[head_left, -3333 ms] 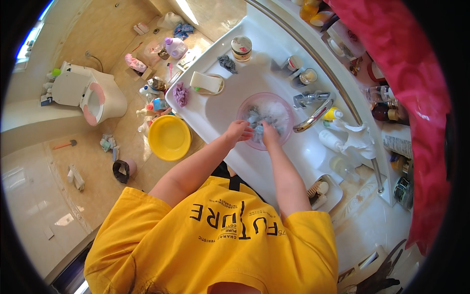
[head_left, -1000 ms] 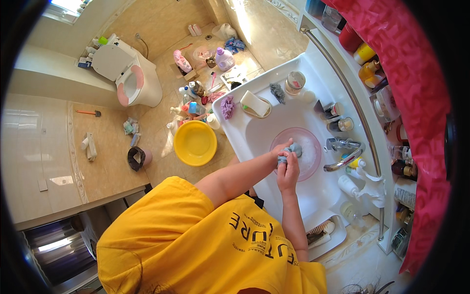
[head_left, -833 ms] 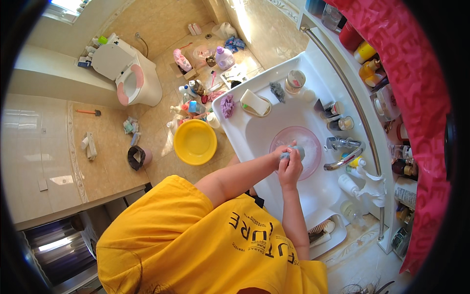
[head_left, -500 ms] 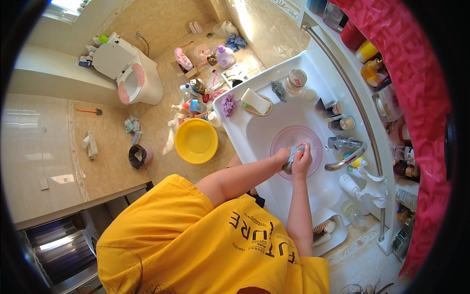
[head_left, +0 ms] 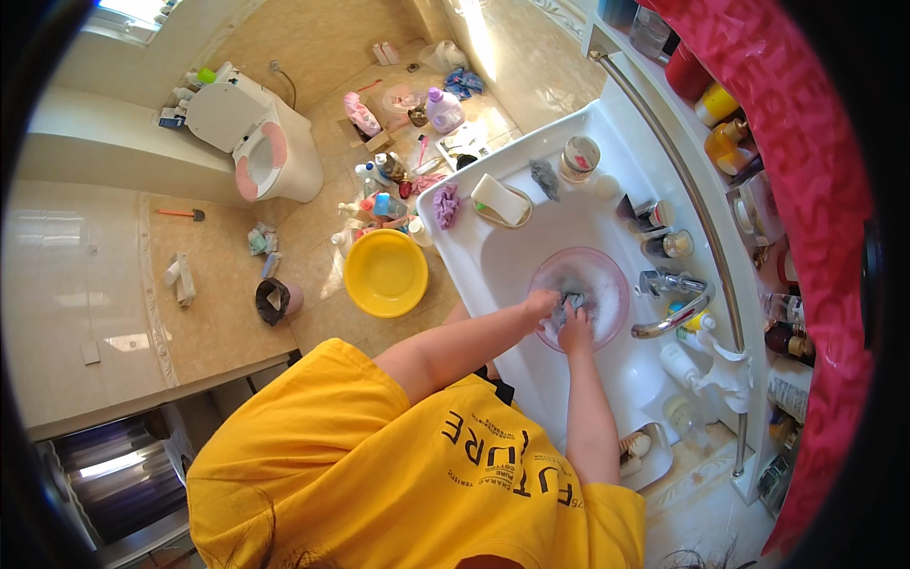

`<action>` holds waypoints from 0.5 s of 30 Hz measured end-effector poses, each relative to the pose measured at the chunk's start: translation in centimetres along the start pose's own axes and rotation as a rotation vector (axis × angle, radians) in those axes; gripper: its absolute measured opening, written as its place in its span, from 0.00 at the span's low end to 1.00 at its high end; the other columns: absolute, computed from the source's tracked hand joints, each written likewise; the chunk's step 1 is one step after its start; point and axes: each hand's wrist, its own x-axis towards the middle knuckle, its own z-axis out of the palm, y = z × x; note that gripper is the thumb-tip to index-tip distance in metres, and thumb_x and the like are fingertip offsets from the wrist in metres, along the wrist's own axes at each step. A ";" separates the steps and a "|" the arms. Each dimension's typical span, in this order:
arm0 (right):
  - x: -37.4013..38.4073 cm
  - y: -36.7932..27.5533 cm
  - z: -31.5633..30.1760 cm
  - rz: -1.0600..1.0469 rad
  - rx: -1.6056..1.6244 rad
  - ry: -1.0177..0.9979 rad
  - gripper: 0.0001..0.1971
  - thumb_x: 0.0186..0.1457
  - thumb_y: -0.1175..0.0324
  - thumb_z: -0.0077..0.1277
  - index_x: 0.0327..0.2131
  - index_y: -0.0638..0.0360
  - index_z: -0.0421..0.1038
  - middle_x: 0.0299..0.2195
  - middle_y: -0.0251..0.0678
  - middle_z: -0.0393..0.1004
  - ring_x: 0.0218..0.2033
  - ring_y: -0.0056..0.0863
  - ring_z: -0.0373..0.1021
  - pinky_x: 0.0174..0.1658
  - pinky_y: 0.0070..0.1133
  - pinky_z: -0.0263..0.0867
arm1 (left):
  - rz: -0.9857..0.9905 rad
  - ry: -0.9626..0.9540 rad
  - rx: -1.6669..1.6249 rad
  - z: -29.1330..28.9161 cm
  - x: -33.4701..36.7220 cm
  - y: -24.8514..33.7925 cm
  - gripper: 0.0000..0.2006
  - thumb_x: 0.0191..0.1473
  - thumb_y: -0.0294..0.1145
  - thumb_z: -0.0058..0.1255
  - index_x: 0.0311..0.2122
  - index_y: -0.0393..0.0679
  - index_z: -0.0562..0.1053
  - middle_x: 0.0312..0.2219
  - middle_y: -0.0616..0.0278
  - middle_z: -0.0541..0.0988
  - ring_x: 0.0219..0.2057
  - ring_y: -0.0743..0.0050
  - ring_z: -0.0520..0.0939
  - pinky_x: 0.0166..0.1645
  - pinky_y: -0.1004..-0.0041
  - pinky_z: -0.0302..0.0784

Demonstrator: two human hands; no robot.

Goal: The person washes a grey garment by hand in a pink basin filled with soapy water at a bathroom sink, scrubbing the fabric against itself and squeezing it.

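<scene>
The left hand (head_left: 542,306) is partly curled, its fingers against a wet grey cloth (head_left: 573,298); suds and cloth hide the fingertips, so I cannot tell how firmly it grips. The right hand (head_left: 575,334), just beside it, has its fingers bent down onto the same cloth, the back of the hand facing up; whether they close around it I cannot tell either.

The cloth lies between and just ahead of the hands, among white foam inside a pink basin (head_left: 624,284), which stands in the white sink (head_left: 517,251).

The left forearm slants in from the lower left, nearly straight, while the right forearm rises steeply from below, so that the wrists converge over the near side of the basin. Right of the right hand is a chrome faucet (head_left: 684,318); well left of the left hand, a yellow basin (head_left: 386,272) sits on the floor.
</scene>
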 end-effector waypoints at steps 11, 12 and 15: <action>1.2 -2.7 -5.0 0.030 0.791 0.155 0.13 0.45 0.71 0.44 0.37 0.61 0.62 0.34 0.42 0.68 0.36 0.33 0.65 0.40 0.24 0.60 | -0.018 0.097 -0.071 0.2 -0.9 0.9 0.23 0.47 0.49 0.38 0.46 0.48 0.59 0.40 0.60 0.64 0.41 0.61 0.66 0.40 0.50 0.62; 0.2 -4.7 -7.2 0.053 0.844 0.147 0.11 0.46 0.70 0.43 0.36 0.61 0.62 0.33 0.42 0.68 0.35 0.31 0.66 0.39 0.22 0.61 | -0.025 0.155 -0.097 0.3 -1.1 1.3 0.23 0.47 0.52 0.37 0.46 0.50 0.59 0.37 0.60 0.66 0.38 0.62 0.68 0.36 0.50 0.65; -2.2 -6.7 -9.8 -0.112 0.941 0.354 0.09 0.47 0.70 0.42 0.34 0.61 0.62 0.31 0.38 0.68 0.31 0.29 0.66 0.35 0.22 0.61 | 0.102 -0.030 -0.237 1.2 -1.8 2.2 0.27 0.47 0.56 0.35 0.48 0.48 0.56 0.37 0.58 0.66 0.35 0.60 0.71 0.32 0.53 0.69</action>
